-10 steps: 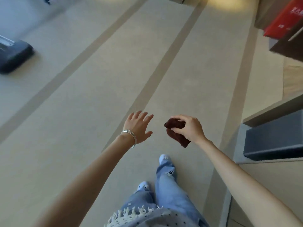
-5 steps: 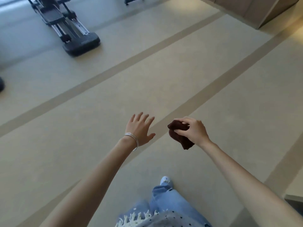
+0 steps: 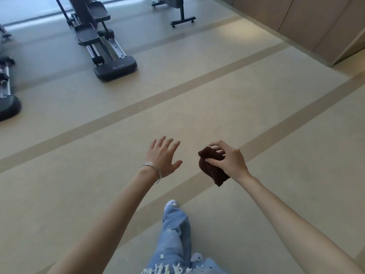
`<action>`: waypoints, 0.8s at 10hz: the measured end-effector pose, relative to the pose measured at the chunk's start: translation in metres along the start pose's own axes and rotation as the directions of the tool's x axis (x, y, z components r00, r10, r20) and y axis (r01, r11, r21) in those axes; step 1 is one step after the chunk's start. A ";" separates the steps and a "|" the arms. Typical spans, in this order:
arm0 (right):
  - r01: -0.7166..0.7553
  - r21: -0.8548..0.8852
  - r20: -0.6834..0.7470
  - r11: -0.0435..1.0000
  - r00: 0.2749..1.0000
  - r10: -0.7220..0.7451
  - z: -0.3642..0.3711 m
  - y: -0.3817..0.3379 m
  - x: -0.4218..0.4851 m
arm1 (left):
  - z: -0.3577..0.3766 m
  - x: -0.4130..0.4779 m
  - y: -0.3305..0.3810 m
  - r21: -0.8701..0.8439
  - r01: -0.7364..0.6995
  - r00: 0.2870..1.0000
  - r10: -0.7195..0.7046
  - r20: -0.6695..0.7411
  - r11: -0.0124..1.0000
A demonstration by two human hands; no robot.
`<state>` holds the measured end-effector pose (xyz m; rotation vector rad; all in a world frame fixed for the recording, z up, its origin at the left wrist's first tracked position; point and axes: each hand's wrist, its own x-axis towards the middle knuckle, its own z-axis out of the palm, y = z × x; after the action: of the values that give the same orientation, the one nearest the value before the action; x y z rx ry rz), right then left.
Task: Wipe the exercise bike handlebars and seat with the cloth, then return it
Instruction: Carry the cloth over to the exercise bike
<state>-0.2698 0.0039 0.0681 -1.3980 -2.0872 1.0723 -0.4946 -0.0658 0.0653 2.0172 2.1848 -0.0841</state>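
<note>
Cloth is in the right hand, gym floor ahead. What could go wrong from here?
1. The right hand pinches the bunched cloth with its fingertips only, and one end hangs loose. That grip might let it drop on the way.
2. The low dark base of a machine juts onto the floor ahead to the left. A foot could catch it if the path drifts that way.

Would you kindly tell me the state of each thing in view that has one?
left hand: open, fingers spread, holds nothing.
right hand: grips the cloth.
cloth: bunched, carried above the floor.
bangles: worn on the left wrist.
nearest gym machine: stands on the floor, unoccupied, untouched.
machine at the left edge: stands on the floor, cut off by the frame.
</note>
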 end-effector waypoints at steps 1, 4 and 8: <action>0.004 0.024 -0.029 1.000 1.000 -0.003 0.003 -0.015 0.047 | -0.014 0.039 -0.023 0.019 -0.009 1.000 0.009 -0.019 1.000; -0.018 0.020 -0.092 1.000 0.996 0.020 0.010 -0.045 0.180 | -0.050 0.157 -0.083 0.068 -0.060 0.997 0.063 -0.042 0.996; -0.073 0.110 -0.096 0.991 0.992 0.084 -0.026 -0.019 0.338 | -0.068 0.312 -0.099 0.082 -0.023 0.999 0.026 -0.034 0.996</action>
<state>-0.4033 0.3164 0.0714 -1.4619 -1.8906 1.1029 -0.6215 0.2432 0.0756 2.1036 2.2112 -0.1388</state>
